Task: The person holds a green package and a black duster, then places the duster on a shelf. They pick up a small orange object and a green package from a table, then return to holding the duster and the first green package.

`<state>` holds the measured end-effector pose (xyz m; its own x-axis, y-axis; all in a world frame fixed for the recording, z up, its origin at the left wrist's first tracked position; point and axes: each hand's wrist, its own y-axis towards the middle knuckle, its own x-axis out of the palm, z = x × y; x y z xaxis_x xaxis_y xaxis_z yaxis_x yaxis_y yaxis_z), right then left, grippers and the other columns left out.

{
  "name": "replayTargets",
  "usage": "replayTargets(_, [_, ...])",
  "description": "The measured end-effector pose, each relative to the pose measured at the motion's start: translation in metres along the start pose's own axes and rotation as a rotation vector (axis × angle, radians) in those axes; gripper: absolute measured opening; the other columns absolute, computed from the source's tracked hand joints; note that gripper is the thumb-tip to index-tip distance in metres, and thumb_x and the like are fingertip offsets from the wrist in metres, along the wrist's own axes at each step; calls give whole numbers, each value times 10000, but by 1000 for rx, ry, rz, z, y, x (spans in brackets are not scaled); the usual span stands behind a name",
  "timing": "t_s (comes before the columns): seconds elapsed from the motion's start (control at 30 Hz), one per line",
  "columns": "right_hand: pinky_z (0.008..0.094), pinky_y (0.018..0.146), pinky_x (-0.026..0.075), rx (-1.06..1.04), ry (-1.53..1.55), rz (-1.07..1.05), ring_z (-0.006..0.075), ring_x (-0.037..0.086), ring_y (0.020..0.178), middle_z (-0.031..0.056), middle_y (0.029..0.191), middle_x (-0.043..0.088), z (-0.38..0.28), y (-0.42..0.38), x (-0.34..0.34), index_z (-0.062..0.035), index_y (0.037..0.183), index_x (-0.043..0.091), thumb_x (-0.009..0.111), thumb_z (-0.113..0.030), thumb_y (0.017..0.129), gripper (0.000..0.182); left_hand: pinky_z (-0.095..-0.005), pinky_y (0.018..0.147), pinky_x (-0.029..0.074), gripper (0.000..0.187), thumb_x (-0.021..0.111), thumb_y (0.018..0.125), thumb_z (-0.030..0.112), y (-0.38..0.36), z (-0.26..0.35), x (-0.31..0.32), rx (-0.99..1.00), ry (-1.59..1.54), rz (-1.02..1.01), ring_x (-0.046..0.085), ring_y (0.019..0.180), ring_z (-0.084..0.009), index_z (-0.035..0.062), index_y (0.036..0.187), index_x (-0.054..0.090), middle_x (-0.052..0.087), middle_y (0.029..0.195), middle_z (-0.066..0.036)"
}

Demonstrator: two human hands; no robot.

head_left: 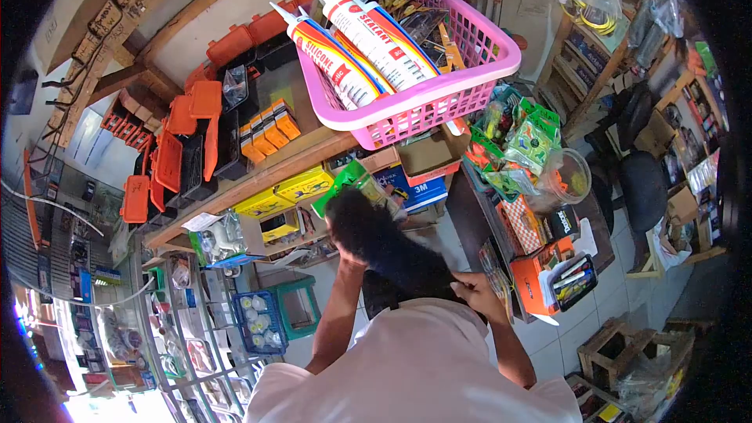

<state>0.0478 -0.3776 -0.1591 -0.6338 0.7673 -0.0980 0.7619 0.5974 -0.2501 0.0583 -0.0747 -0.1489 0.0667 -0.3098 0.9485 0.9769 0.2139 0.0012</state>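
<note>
A long black thing with a soft, fuzzy surface (399,254) stretches in front of my body; its exact kind is not clear. My left hand (347,252) grips its far left end, with most fingers hidden behind it. At the near right end, my right hand (474,291) is closed with its fingers curled at the black edge. Just beyond the left hand is a green packet (348,182) at the shelf edge. Above, a pink plastic basket (423,102) holds white silicone sealant tubes (376,35) and other packaged goods.
Orange-lidded black boxes (184,141) and small orange cartons (270,131) line the wooden shelf. To the right stand green packets (533,137), a clear tub (565,176) and a pen box (576,280). Lower left are a blue basket (260,321), a green stool (299,307) and glass shelving.
</note>
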Motion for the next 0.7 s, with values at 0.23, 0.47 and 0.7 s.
replayTargets(0.23, [215, 506, 357, -57, -39, 57, 36, 418, 570, -51, 654, 485, -10, 5, -1, 43, 1169, 603, 619, -79, 890, 304, -543, 964, 430, 787, 466, 818, 675, -4, 2, 5, 94, -44, 215, 523, 1160, -355, 128, 1380, 407, 501, 1331, -144])
replayTargets(0.47, [237, 568, 417, -10, -41, -23, 53, 478, 624, -5, 726, 613, -6, 9, -3, 34, 1166, 606, 642, -112, 878, 325, -414, 809, 524, 521, 429, 933, 530, -10, 3, 9, 32, 18, 359, 621, 952, -239, 116, 1226, 548, 617, 1143, -68])
replayTargets(0.7, [227, 523, 379, -59, -80, 100, 42, 427, 590, -41, 682, 543, -11, 10, -8, 14, 1169, 614, 646, -122, 881, 319, -467, 861, 508, 646, 556, 844, 563, -13, 8, -58, -88, 121, 269, 604, 1026, -298, 92, 1282, 494, 603, 1171, -106])
